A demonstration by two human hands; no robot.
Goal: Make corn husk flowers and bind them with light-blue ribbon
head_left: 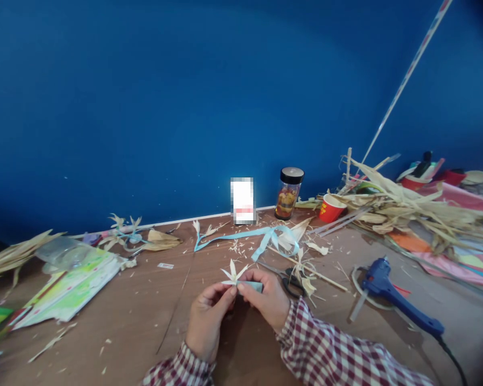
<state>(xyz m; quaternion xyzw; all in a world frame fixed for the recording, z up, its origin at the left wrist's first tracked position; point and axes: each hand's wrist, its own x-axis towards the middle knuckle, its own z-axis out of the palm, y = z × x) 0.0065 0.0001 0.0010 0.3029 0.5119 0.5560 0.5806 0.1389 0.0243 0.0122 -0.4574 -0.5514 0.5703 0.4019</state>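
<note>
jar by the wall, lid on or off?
On. The jar stands upright by the blue wall with its black lid seated on top.

matt wooden table point(153, 316), glossy plastic glue gun point(390, 292)

husk flower point(233, 273) | pale, pointed petals fanned upward | pinched at base, light-blue strip point(254, 286) alongside | above brown tabletop

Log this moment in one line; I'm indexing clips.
left hand: pinching husk flower | right hand: pinching husk flower | glue gun: on table
</note>
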